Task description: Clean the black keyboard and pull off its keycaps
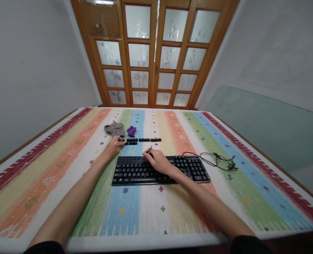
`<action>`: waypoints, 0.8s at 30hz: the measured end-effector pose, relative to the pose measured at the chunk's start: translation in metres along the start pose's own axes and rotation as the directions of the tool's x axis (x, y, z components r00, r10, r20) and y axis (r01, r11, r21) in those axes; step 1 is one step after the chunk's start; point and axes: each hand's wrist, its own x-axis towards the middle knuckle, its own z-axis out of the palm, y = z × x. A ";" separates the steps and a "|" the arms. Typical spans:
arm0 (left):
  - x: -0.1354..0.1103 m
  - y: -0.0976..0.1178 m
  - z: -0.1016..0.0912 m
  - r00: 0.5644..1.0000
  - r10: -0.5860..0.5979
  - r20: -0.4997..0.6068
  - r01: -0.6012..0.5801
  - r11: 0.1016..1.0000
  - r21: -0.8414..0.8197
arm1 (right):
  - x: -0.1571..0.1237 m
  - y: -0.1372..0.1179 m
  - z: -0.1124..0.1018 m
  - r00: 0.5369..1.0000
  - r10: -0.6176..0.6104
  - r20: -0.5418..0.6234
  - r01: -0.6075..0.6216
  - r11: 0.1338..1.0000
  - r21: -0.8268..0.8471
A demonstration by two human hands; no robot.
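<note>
A black keyboard lies on the striped tablecloth in front of me. My right hand rests over its upper middle, fingers pinched on a thin dark tool whose tip points at the top key row. My left hand reaches beyond the keyboard's far left corner, its fingers closed on a black keycap at the left end of a row of loose black keycaps laid out on the cloth behind the keyboard.
A grey cloth and a small purple cloth lie behind the keycaps. The keyboard's black cable is coiled to the right. Wooden glazed doors stand beyond the table's far edge.
</note>
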 end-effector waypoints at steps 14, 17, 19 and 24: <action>-0.001 -0.001 -0.002 1.000 -0.008 -0.021 0.008 1.000 0.020 | 0.003 0.020 -0.002 0.982 0.188 0.030 -0.189 0.948 0.256; -0.001 0.001 -0.002 1.000 -0.012 -0.014 0.013 1.000 0.024 | 0.003 0.019 -0.002 0.985 0.173 0.024 -0.174 0.955 0.241; 0.000 0.002 -0.002 1.000 -0.017 -0.016 0.017 1.000 0.026 | 0.003 0.018 -0.001 0.985 0.169 0.023 -0.170 0.959 0.227; 0.002 0.003 -0.001 1.000 0.004 -0.026 -0.004 1.000 0.025 | 0.003 0.017 -0.001 0.985 0.169 0.029 -0.172 0.964 0.202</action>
